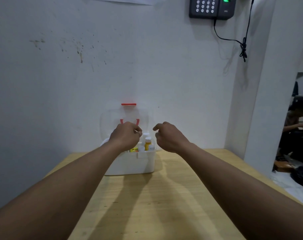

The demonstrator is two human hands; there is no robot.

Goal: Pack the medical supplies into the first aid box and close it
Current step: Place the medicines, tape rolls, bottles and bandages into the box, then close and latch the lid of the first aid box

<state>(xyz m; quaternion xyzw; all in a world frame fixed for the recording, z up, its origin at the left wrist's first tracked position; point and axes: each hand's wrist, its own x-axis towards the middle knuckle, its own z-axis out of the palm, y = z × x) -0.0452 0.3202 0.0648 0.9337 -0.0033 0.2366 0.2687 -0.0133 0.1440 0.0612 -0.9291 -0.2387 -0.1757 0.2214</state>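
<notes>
First aid box (130,163) on desk (164,196), lid (112,118) raised, bottles beneath left fingers (137,132); both hands curled, empty, apparently reaching for lid.

You're looking at an office or workplace room: a keypad access terminal (212,7) with a green light hangs on the scuffed white wall (78,66), its cable (234,39) trailing below. Below the terminal, a plain wooden table (164,205). Right of it, a doorway shows someone seated.

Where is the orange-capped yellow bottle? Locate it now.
Head view, centre: the yellow bottle stands inside the open white box, at its right end, between both hands.
</notes>
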